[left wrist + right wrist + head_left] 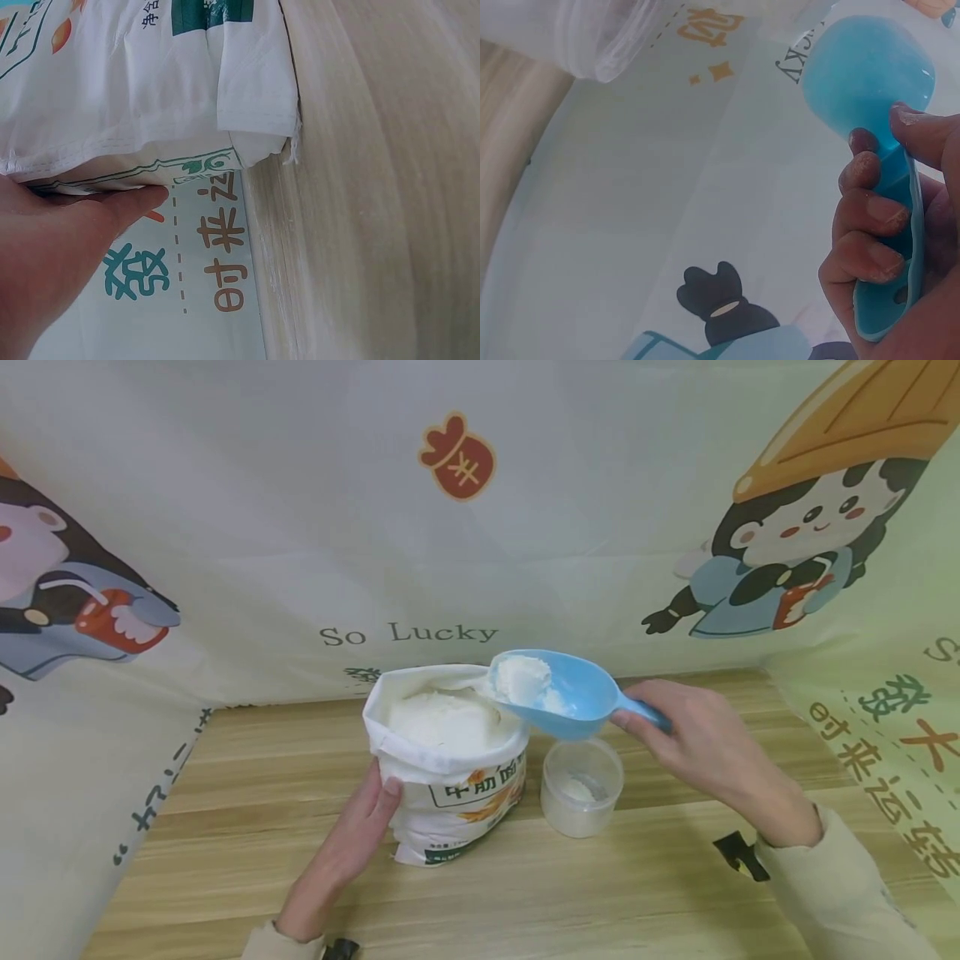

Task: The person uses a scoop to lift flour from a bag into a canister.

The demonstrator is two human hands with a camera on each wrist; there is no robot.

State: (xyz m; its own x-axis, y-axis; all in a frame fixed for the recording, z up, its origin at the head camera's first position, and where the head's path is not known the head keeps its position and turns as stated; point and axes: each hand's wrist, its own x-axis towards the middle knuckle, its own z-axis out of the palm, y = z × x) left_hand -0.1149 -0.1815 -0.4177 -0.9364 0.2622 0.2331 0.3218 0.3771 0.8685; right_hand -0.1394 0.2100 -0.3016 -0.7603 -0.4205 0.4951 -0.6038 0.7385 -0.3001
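A white flour bag (pixel 442 760) with its top folded open stands on the wooden table, full of white flour (pixel 442 720). My left hand (pixel 358 827) grips its left side, thumb near the front edge; the left wrist view shows this hand (pixel 82 232) against the bag's side, its other fingers mostly hidden. A blue scoop (pixel 581 681) loaded with flour is held level in my right hand (pixel 701 739), its tip over the bag's right rim. In the right wrist view, fingers (pixel 866 217) curl round the handle. A clear round tub (pixel 582 806) with some white flour inside stands below the scoop.
A printed cloth backdrop (pixel 562 543) with cartoon figures and lettering rises behind the wooden table (pixel 247 802) and along both sides. The tub stands close to the bag's right side. Black straps (pixel 741 856) show near the wrists.
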